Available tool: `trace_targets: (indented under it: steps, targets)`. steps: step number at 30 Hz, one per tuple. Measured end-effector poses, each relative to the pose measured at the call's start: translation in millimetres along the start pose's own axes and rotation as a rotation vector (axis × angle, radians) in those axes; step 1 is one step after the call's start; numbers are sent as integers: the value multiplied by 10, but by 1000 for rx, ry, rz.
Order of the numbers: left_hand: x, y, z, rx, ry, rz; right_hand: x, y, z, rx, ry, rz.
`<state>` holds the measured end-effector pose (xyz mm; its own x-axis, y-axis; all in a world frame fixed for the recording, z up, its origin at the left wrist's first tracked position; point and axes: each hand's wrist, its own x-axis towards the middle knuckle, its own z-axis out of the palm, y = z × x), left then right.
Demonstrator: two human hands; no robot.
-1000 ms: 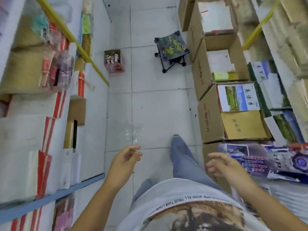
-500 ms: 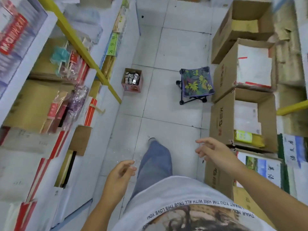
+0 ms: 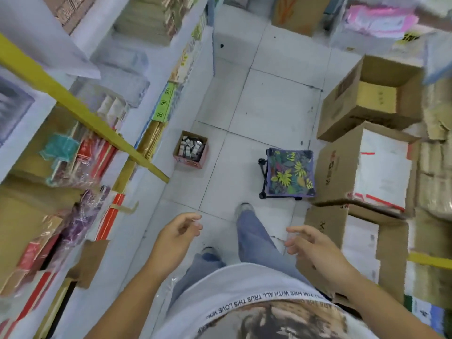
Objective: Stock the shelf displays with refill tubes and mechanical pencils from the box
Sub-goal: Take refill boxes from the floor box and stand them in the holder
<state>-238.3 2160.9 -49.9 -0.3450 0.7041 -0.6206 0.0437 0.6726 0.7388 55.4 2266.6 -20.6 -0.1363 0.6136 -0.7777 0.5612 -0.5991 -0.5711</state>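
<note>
Both the left hand [image 3: 176, 234] and the right hand [image 3: 315, 248] hang loosely curled, holding nothing. The box [image 3: 191, 152] sits on the floor [image 3: 269, 106] ahead, just beside the left shelf [image 3: 156, 77] and left of the stool [image 3: 289, 173].

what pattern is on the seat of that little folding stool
A leafy print, yellow and green on dark blue, on the folding stool, head view.

Bare tiled floor [image 3: 264, 113] ran open up the aisle's middle, shelves [image 3: 137, 148] walled the left, cardboard cartons [image 3: 342, 167] lined the right, small box [image 3: 191, 152] and folding stool [image 3: 289, 173] stood on the floor ahead, a gap lay between them.
</note>
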Motion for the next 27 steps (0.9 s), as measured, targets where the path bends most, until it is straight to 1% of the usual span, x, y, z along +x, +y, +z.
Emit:
trace_targets:
  steps: [4,7,11,17,21,24,27]
  targets:
    - [347,339,145,-80,126,-61,613,-747,-323,-168,-86,-45]
    - [533,516,167,-134,197,-84,1034,-1347,-408,-292,-168,-106]
    - [685,596,82,-260,308,-143,1544,-1995,-214,-368,-234,-147]
    - [1065,595,-144,-322,409,-241,2102,-2733,326,-463,-364,-206]
    - [1426,850,-289,-362,422,-236,2349,-3212,504,-467,-412,-242]
    - [1685,1117,-368,-393,437,-212,2541,-3514,482,-474,-438,-244]
    - [1977,1370,-344,-474,492,-203,2861,-3769,397,-528,-476,-227]
